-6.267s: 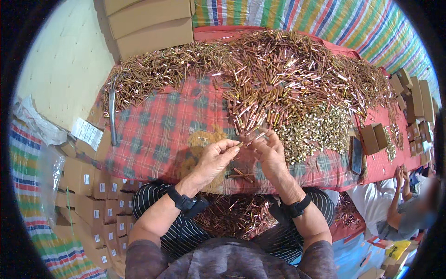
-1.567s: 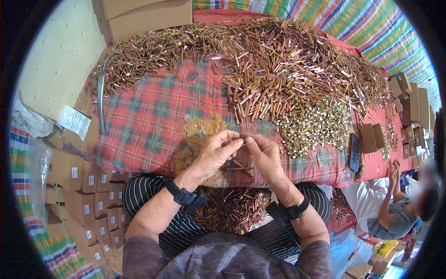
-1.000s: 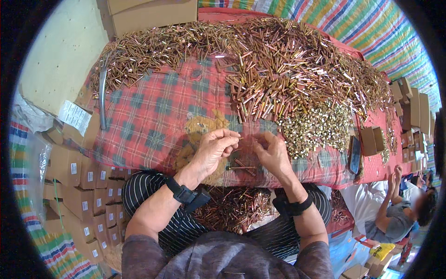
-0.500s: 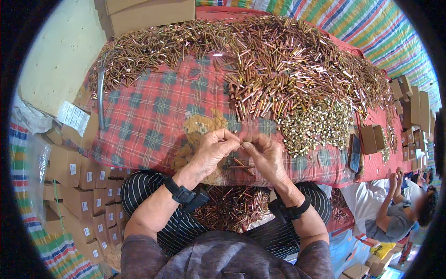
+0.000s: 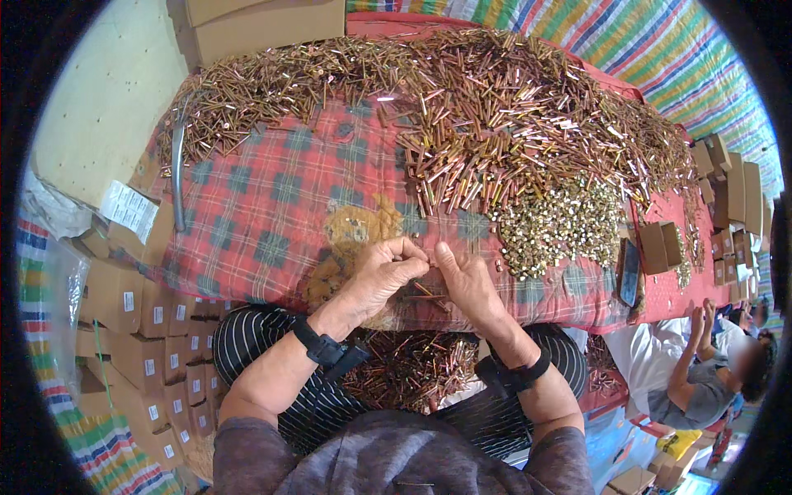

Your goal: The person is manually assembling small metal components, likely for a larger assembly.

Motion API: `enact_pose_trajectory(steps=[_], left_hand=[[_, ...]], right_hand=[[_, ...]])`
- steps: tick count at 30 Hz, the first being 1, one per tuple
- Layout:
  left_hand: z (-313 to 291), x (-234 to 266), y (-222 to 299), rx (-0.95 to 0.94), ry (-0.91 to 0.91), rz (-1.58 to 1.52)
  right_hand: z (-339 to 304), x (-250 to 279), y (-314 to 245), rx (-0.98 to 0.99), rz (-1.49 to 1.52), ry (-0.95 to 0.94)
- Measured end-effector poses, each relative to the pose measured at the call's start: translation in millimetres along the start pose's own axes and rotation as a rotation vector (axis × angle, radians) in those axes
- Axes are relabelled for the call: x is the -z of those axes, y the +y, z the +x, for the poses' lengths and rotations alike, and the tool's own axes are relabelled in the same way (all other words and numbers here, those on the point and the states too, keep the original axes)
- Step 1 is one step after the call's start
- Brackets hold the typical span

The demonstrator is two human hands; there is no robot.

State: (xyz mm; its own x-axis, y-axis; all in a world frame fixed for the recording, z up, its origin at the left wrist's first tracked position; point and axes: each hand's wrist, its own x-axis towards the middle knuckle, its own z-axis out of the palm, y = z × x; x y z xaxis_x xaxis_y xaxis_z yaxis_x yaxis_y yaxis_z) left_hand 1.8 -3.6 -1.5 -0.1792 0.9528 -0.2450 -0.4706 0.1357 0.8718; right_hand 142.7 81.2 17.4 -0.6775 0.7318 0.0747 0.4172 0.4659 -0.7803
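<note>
My left hand (image 5: 388, 271) is closed in a pinch above the front of the plaid cloth (image 5: 280, 214). Whatever sits between its fingertips is too small to name. Close beside it, my right hand (image 5: 469, 285) has its thumb raised and its fingers curled in; what they hold, if anything, is hidden. A few loose coppery bolts (image 5: 431, 297) lie on the cloth between and below the hands. Beyond my right hand spreads a heap of small golden nuts (image 5: 561, 227). A large pile of long coppery bolts (image 5: 495, 107) covers the far side.
More bolts (image 5: 412, 367) lie heaped between my knees. A curved metal bar (image 5: 179, 165) stands at the cloth's left. Stacked cartons (image 5: 136, 309) fill the lower left. An open small box (image 5: 662, 247) and a dark flat object (image 5: 630, 272) sit at right, near another person (image 5: 693, 384).
My right thumb has lifted and straightened, and the right hand has drawn slightly away from the left fingertips. The left hand has dipped a little and stays pinched.
</note>
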Motion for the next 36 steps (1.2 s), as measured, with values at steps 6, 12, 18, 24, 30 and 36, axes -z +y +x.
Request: enact_pose_trajectory(steps=[6,12,18,24,30,36], left_hand=[[-9.4,1.2,17.7,0.065,-0.281,0.209],[-5.2,21.7,19.0,-0.08,-0.025,0.825],[-3.6,38.9,11.1,-0.227,0.247,1.324],[-0.2,45.2,3.8,-0.147,0.13,1.255],[0.0,42.0,6.5,-0.131,0.221,1.096],[6.0,40.2,1.7,-0.175,0.252,1.074]], right_hand=[[8.6,17.8,-4.9,0.002,-0.004,-0.204],[47.1,27.5,31.0,0.029,-0.342,0.135],[85.3,7.0,52.1,0.131,-0.51,0.157],[88.9,-6.4,44.5,0.033,-0.509,0.115],[77.6,-9.0,50.1,0.132,-0.518,0.213],[61.7,5.2,33.0,0.077,-0.397,0.051]])
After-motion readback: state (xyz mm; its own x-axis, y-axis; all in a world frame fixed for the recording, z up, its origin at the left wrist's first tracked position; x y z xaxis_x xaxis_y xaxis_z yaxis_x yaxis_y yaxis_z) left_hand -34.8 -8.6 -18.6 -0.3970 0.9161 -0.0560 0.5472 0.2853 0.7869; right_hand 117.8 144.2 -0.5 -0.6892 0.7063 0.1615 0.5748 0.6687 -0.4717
